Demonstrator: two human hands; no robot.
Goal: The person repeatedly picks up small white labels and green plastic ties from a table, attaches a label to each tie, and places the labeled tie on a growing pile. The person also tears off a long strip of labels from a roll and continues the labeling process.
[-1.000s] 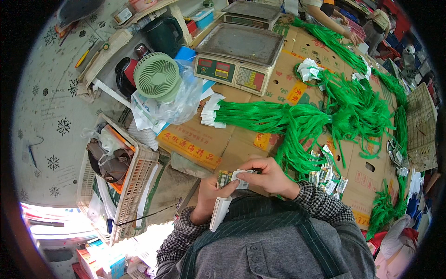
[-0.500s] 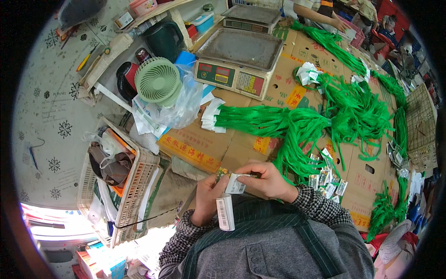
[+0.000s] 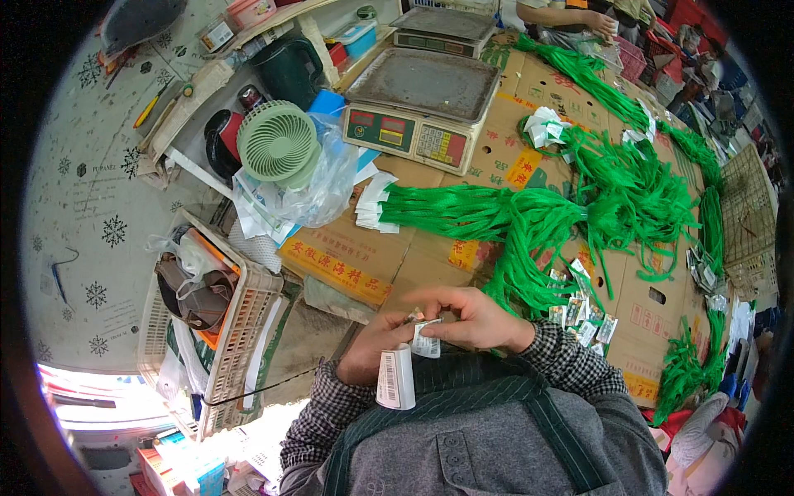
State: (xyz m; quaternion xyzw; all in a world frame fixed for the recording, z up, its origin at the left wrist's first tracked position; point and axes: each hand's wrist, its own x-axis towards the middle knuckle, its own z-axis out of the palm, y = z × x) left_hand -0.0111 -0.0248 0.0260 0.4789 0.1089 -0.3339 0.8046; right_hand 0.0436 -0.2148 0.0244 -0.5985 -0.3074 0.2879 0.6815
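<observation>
Close to my chest, my left hand [image 3: 376, 345] is closed in a pinch around the upper part of a white barcode label strip [image 3: 395, 380], whose lower end hangs folded below the fingers. My right hand [image 3: 478, 321] pinches a small white label [image 3: 427, 341] between thumb and fingers, right beside the left fingertips. A bit of a coloured card shows between the fingertips, mostly hidden. Beyond my hands, bundles of green mesh netting [image 3: 463, 208] lie on the cardboard, with white tags [image 3: 376, 202] at one end and printed tags [image 3: 584, 316] nearer my right arm.
Two weighing scales [image 3: 422, 91] stand at the back, beside a green fan [image 3: 279, 142] and a clear plastic bag [image 3: 327, 186]. A plastic crate [image 3: 252, 318] holding a brown bag is at left. Flattened cardboard [image 3: 430, 260] covers the table. Another person's hand [image 3: 597, 23] is at the far right.
The small label has tilted and my fingertips have come closer together over it. The coloured card is now mostly covered. The hanging strip has shifted slightly left. The other person's hand has moved up.
</observation>
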